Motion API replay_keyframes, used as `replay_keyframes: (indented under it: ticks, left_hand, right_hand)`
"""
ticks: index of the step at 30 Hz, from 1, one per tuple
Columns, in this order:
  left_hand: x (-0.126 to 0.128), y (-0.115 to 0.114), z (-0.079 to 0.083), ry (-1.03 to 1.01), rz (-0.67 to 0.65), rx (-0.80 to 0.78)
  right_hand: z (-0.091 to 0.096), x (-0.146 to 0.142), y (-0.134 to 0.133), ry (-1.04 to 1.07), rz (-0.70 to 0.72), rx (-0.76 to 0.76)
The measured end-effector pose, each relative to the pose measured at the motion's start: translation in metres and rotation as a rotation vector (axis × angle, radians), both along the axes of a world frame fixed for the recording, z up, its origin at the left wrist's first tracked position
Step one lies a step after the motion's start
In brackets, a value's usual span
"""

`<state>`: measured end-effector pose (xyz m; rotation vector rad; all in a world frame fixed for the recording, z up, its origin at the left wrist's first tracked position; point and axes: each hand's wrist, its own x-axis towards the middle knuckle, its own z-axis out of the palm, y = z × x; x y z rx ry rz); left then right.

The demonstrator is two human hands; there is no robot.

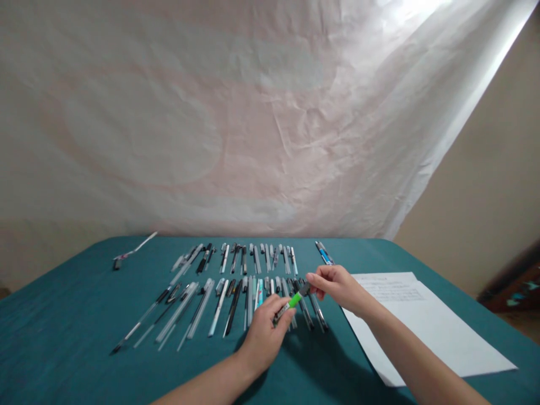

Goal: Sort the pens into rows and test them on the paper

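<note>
Between my two hands, above the front row of pens, is a pen (295,299) with a bright green section and a dark grey end. My left hand (269,326) is closed round its lower left part. The fingertips of my right hand (331,280) pinch the dark end at the upper right. Below and behind my hands lie pens and loose pen parts (234,304) in a front row, some dark, some clear, a few light blue. My left hand hides part of that row.
A back row of pens and caps (255,259) lies across the green tablecloth (63,315). Blue-marked pens (324,253) rest at the right rear. White paper sheets (439,332) lie under my right forearm. At the far left is a small dark object with a white strap (135,248).
</note>
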<state>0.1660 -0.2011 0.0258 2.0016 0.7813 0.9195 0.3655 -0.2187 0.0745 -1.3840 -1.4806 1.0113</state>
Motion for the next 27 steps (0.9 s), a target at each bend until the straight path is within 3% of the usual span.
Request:
replay_keyframes:
  ticks: [7, 13, 19, 25, 27]
  left_hand:
    - [0.0, 0.001, 0.0, -0.012, 0.011, -0.011]
    - [0.001, 0.001, 0.001, -0.019, 0.012, -0.023]
    - [0.001, 0.001, 0.001, -0.033, 0.012, -0.036]
    - [0.001, 0.0, 0.001, -0.018, 0.018, -0.025]
    - [0.001, 0.0, 0.001, -0.024, 0.019, -0.023]
  right_hand:
    - [0.007, 0.001, -0.004, 0.171, 0.175, -0.044]
    - [-0.008, -0.007, 0.003, 0.231, -0.035, -0.027]
    - [0.0, -0.006, -0.001, 0.325, 0.115, -0.069]
    - [-0.009, -0.01, 0.002, 0.304, -0.03, -0.042]
    - [-0.009, -0.012, 0.002, 0.323, -0.016, -0.045]
